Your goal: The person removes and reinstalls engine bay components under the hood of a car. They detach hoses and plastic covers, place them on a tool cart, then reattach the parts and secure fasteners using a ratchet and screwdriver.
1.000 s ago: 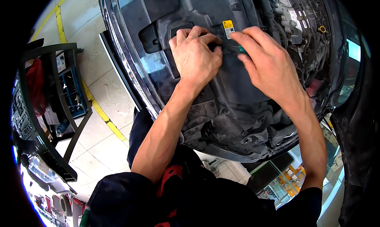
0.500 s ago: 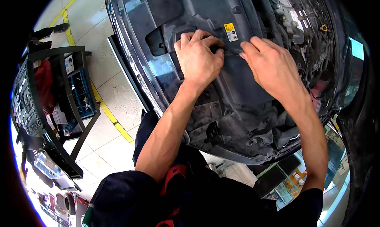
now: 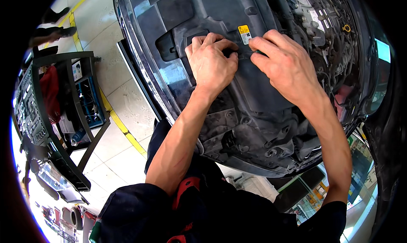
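Both hands work over a black plastic cover (image 3: pixel 260 88) at the front of a car's engine bay. My left hand (image 3: pixel 212 63) rests on the cover with its fingers bent inward; whatever lies under the fingertips is hidden. To its right, my right hand (image 3: pixel 288 65) pinches a small thin thing with a green part (image 3: pixel 260 52) between thumb and fingers. Most of that thing is covered by the hand. A yellow and white label (image 3: pixel 244 34) is stuck to the cover just beyond the gap between my hands.
Engine parts and hoses (image 3: pixel 326 44) lie uncovered to the right, with a yellow ring handle (image 3: pixel 346 28) among them. A dark tool cart (image 3: pixel 85 145) stands at the left on a tiled floor with a yellow line (image 3: pixel 121 126). Another person's shoes (image 3: pixel 68 32) show beyond the cart.
My right hand has moved slightly left and its fingers have turned, so a green part now shows in the pinch. My left hand stays nearly in place. A second shoe has appeared at the far left.
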Action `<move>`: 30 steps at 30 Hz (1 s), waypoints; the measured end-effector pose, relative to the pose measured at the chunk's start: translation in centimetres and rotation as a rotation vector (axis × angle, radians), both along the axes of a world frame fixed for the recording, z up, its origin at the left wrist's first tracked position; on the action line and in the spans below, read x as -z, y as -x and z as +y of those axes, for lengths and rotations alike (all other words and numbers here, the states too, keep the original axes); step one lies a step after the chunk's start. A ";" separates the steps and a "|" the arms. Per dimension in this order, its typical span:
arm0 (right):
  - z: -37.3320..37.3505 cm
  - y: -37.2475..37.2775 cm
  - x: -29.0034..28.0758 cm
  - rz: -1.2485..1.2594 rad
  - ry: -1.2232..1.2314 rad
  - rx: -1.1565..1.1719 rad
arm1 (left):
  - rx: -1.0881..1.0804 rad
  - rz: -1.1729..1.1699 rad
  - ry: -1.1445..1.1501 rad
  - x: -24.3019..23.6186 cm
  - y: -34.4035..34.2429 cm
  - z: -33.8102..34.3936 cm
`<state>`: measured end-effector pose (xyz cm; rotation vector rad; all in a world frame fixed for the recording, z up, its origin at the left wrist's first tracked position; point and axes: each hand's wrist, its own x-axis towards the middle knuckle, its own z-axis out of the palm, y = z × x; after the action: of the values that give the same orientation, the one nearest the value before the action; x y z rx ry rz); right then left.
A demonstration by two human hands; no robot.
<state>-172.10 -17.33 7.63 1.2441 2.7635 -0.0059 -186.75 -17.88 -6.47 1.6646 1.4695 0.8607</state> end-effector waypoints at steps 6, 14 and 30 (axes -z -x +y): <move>-1.2 -0.1 -0.4 -0.096 0.033 0.268 | 0.019 0.023 -0.023 0.3 -0.1 0.0; -9.1 0.9 0.1 0.609 0.163 1.063 | 0.550 0.299 -0.265 -2.1 1.3 4.4; -3.6 13.1 11.3 1.275 -0.293 1.772 | 1.697 0.490 -0.778 -6.0 -7.0 17.1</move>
<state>-185.17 -20.98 -3.69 4.0582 0.7058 -0.6924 -179.70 -0.75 -0.46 2.8554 -0.5169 -0.0661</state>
